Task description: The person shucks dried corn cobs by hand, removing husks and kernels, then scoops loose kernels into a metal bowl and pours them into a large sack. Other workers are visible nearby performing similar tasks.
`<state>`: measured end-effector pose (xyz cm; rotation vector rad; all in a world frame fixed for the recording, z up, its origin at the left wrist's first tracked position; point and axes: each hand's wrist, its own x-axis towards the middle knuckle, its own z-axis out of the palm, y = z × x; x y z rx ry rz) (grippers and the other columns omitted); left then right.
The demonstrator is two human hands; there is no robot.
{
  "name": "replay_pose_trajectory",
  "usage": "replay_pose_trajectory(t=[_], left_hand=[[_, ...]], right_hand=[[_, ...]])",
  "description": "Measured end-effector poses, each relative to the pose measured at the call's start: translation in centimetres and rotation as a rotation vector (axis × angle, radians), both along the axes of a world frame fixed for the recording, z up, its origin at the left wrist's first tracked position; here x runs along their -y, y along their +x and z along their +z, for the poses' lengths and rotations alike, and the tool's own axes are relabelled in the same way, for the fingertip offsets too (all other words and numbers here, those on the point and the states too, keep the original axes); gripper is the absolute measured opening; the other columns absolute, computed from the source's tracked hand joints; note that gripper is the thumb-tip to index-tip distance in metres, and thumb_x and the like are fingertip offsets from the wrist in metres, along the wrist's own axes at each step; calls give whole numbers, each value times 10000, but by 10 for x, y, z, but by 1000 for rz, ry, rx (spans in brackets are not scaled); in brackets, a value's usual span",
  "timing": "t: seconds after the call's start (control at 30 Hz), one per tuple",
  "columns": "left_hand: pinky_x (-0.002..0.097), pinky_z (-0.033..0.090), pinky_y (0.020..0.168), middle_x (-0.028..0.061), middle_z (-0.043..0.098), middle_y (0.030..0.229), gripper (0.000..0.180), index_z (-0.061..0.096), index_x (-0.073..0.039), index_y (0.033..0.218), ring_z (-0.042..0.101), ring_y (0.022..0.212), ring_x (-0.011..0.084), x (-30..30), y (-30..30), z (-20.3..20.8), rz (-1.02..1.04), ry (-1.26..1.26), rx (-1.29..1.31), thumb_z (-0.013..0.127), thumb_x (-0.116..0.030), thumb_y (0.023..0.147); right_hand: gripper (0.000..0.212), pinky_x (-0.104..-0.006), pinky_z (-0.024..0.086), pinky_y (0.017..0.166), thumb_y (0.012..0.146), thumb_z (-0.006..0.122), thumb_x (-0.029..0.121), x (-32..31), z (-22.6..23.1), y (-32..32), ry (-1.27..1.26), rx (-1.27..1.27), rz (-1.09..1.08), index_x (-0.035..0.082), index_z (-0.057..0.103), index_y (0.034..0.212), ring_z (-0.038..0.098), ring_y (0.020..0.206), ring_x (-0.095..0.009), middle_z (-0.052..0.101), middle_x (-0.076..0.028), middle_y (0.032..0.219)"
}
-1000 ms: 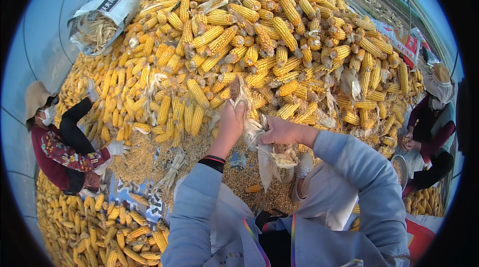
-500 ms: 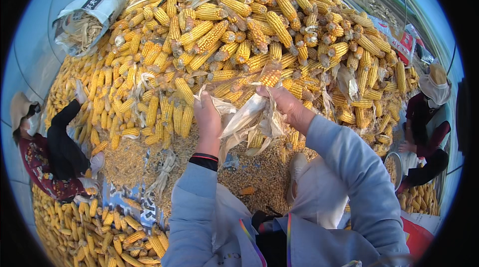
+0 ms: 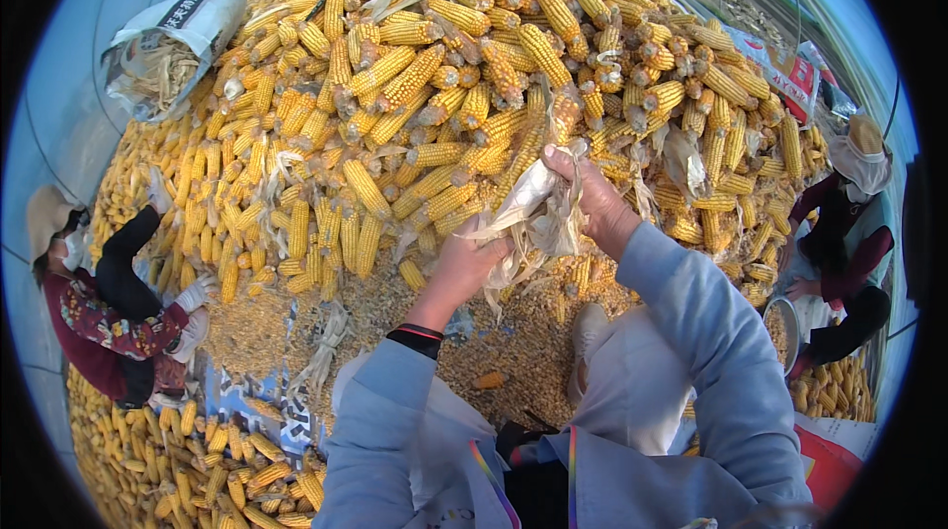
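Observation:
Over the front of the corn heap, both my hands are closed on an ear of corn [image 3: 564,117] with pale, dry husk [image 3: 529,195] peeled down it. My right hand [image 3: 598,201] grips it from the right, where the husk bunches beside the fingers. The orange kernels of its upper end show above that hand. My left hand [image 3: 472,269] is lower and to the left, fingers closed round the lower end of the husk. Its fingertips are partly hidden by the leaves.
A large heap of husked corn [image 3: 434,60] rises ahead. Loose kernels [image 3: 464,371] cover the ground by my shoe [image 3: 589,341]. A white sack of husks [image 3: 193,30] lies far left. One person [image 3: 109,322] sits at left, another [image 3: 839,243] at right beside a metal basin [image 3: 782,331].
My left hand has moved right and down, nearer my right hand. The right hand has risen slightly to the right with the ear. The person at left has raised a gloved hand.

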<state>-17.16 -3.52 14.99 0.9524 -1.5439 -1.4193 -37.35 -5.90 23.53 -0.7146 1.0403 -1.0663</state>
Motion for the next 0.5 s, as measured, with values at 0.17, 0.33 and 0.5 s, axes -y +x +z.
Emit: replay_pose_trajectory(t=[0.17,0.33,0.5], left_hand=[[326,470,722,65,601,876,228,557,-23,983,585,806,158,-5,-18,5,374,-110,37,609,-233,911],[307,458,932,77,512,1144,418,372,-71,1294,557,1028,187,-32,-44,-1,37,423,-737,286,-406,1059],[412,406,1037,209,490,1356,733,253,-5,1474,501,1251,295,-21,14,9,93,-240,398,641,-258,906]], right_hand=[[295,-360,577,696,883,699,302,-25,-31,42,45,158,208,43,614,995,671,757,-194,680,-99,875],[223,-336,555,679,843,729,212,-11,-58,30,94,270,381,31,648,946,652,700,-185,682,-84,852],[462,-370,546,673,736,756,171,4,-42,11,-455,-940,116,-19,572,1115,670,705,-264,679,-140,800]])
